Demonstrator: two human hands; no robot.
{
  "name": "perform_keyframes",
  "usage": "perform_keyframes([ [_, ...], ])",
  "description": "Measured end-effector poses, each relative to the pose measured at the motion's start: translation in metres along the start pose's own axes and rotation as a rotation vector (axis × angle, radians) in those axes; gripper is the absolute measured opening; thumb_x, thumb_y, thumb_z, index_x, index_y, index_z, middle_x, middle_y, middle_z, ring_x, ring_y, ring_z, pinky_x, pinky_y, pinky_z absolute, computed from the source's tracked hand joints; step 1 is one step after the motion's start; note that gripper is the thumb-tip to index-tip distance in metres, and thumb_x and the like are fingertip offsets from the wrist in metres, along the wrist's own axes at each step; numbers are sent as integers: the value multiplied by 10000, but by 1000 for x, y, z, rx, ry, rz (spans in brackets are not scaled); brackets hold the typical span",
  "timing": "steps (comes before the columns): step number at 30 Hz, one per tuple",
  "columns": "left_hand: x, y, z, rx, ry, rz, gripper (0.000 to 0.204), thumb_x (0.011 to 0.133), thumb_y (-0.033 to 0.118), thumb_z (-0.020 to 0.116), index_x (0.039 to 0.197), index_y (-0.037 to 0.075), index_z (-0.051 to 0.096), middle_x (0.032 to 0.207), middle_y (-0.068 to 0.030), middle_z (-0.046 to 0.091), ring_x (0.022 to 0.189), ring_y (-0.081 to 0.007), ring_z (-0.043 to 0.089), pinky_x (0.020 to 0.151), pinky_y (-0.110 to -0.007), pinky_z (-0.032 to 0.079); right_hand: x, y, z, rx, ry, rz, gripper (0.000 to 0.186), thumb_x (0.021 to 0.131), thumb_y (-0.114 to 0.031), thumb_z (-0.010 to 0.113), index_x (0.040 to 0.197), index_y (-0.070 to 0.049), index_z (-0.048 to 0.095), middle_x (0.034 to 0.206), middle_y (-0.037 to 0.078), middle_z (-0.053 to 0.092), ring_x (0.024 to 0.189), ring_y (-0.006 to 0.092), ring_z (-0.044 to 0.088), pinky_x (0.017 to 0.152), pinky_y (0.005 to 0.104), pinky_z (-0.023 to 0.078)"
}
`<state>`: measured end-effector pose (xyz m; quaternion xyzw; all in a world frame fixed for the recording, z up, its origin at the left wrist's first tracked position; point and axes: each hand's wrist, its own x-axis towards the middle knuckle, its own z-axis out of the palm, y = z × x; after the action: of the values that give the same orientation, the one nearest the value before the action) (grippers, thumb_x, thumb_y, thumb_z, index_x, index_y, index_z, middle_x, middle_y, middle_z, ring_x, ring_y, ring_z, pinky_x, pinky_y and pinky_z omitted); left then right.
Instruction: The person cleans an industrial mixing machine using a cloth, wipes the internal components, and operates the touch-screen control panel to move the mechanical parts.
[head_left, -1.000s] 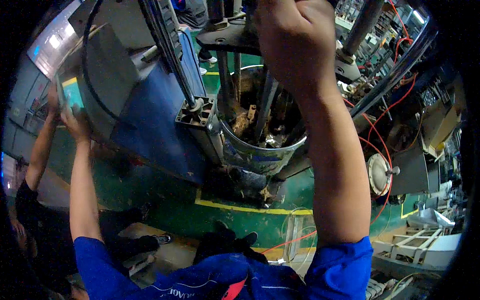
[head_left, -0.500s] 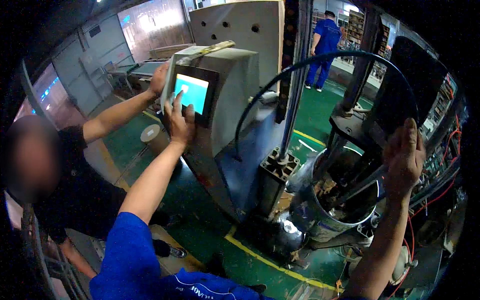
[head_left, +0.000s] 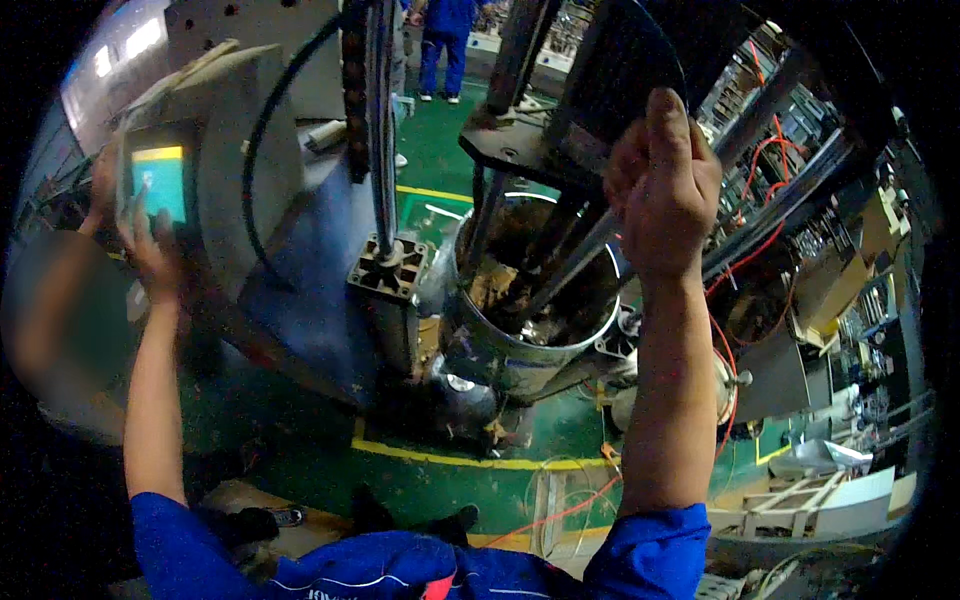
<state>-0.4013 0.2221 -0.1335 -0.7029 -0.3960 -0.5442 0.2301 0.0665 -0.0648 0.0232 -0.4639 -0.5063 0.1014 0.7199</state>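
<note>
My left hand (head_left: 150, 250) is at the lit touchscreen (head_left: 165, 190) of a grey control box (head_left: 235, 120), its fingers stretched out over the screen. My right hand (head_left: 665, 195) is raised beside a dark upright machine panel (head_left: 620, 70), fingers curled and thumb up. A black cable (head_left: 258, 160) arcs over from the box side and runs down behind or into this hand; what the fingers hold, if anything, is hidden. Below and left of it stands a round metal drum (head_left: 530, 350) with metal rods reaching down into brownish material (head_left: 495, 285).
Another person's hand (head_left: 103, 190) rests at the box's left edge. A person in blue (head_left: 445, 45) stands at the back. A metal column (head_left: 385, 245) rises beside the drum. Red hoses (head_left: 735, 360) and cluttered shelves lie on the right. Yellow lines (head_left: 480, 460) mark the green floor.
The view has swung right, so box, drum and hands appear further left. My left hand stays at the screen. My right hand's fingers, straighter before, are now curled.
</note>
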Motion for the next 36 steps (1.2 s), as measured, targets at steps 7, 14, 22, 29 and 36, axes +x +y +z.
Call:
perform_keyframes([
  [7, 12, 9, -2, 108, 32, 73, 436, 1047, 377, 516, 1394, 125, 597, 1302, -201, 628, 1179, -374, 587, 1015, -458, 453, 1, 4, -5, -14, 0, -59, 448, 1057, -407, 517, 723, -113, 472, 567, -4, 398, 459, 94, 367, 404, 269, 292],
  [14, 17, 13, -12, 235, -88, 70, 429, 1058, 366, 485, 1406, 138, 587, 1241, -231, 659, 1115, -374, 643, 964, -446, 492, 0, 6, -5, 44, -8, -37, 433, 1055, -391, 527, 724, -115, 489, 553, -9, 406, 446, 92, 371, 403, 261, 304],
  [22, 16, 21, -7, 68, -70, 88, 491, 1072, 387, 429, 1409, 53, 556, 1352, -231, 611, 1186, -390, 609, 1037, -464, 452, -1, 10, -12, 89, -42, -34, 371, 1050, -367, 550, 788, -105, 535, 588, -29, 430, 478, 78, 388, 435, 258, 308],
  [29, 14, 9, -8, 26, -67, 58, 462, 1064, 359, 473, 1409, 64, 559, 1351, -219, 594, 1233, -377, 549, 1074, -460, 398, -1, 7, -7, 161, 31, 45, 313, 1041, -353, 588, 883, -83, 608, 628, -53, 455, 510, 60, 404, 466, 249, 310],
  [36, 0, -10, 6, -29, -17, 1, 464, 1054, 362, 511, 1440, 108, 550, 1387, -226, 530, 1300, -366, 434, 1133, -459, 306, -3, -3, -3, 124, 31, 52, 309, 1045, -351, 574, 917, -71, 602, 651, -43, 471, 520, 57, 413, 465, 243, 325],
])
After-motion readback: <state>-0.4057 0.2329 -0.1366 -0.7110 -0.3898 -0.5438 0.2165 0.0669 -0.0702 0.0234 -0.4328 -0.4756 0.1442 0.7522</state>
